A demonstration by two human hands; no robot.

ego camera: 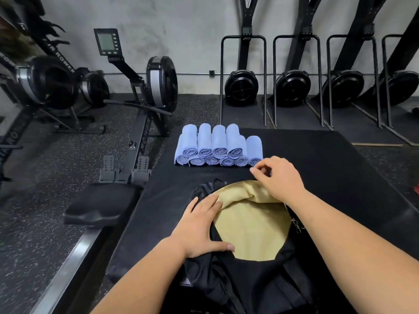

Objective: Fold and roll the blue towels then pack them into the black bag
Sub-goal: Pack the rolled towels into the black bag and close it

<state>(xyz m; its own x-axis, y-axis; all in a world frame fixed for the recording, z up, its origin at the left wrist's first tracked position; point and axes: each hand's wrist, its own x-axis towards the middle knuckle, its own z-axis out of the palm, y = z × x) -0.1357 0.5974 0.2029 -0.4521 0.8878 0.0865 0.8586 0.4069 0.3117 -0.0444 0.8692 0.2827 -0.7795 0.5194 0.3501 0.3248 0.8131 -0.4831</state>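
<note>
Towels [218, 146], rolled and stacked, sit just beyond the bag [249, 279]. My left hand [199, 227] presses flat, fingers straight, on its left rim; my right hand [280, 177] pinches its far rim. I should spread the mouth wide before loading rolls.

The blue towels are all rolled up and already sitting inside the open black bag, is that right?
Not quite. In the head view the rolled blue towels are stacked on the black mat beyond the open black bag, not inside it.

Towels [218, 146] behind bag [226, 279]
</note>
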